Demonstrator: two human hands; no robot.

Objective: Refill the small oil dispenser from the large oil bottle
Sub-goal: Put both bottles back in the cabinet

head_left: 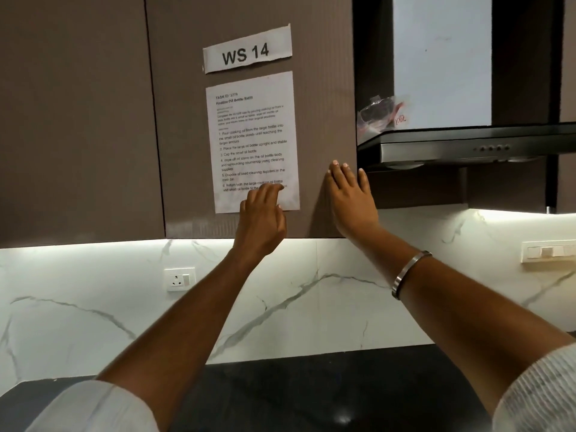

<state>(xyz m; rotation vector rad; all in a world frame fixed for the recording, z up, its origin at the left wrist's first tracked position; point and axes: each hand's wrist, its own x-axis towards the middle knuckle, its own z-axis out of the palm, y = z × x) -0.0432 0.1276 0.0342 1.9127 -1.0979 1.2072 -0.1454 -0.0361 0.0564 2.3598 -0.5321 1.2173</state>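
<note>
Brown matte wall cabinet door (93, 120) carries a white printed instruction sheet (252, 141). Right hand (350, 198) lies flat, fingers released; left hand (261, 219) fingers loosely curled, grasping nothing. Neither oil container is visible. Risk: the door may swing into the head if pulled blind.

Both forearms are bare, with pale, finely ribbed sleeves (542, 391) pushed up near the elbows. A plain silver metal bangle (410, 273) circles the right wrist. The left hand (260, 218) and right hand (350, 194) wear no rings or gloves.
</note>
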